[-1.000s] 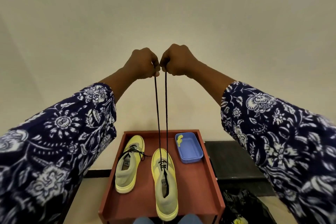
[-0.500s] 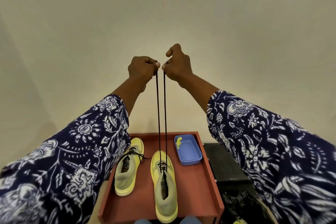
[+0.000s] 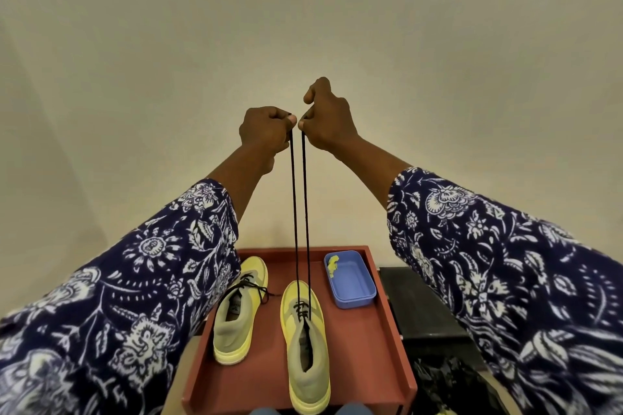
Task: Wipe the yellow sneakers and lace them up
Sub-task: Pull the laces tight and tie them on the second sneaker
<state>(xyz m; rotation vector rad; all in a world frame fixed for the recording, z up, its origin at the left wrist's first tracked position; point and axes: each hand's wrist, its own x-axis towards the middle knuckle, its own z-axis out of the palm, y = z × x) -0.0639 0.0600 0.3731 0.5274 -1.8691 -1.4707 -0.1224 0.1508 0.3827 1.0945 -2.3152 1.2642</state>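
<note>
Left hand (image 3: 268,131) and right hand (image 3: 328,121) each pinch one end of the black lace (image 3: 300,212), drawn taut above the right sneaker (image 3: 305,340) on the red tray (image 3: 371,364) (left sneaker (image 3: 241,310) already laced); uneven pulling could leave mismatched ends, or lift the shoe

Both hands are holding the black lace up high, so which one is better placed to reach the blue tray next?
The right hand, probably: the blue tray lies on its side of the shoe being laced. The left hand would cross the lace.
</note>
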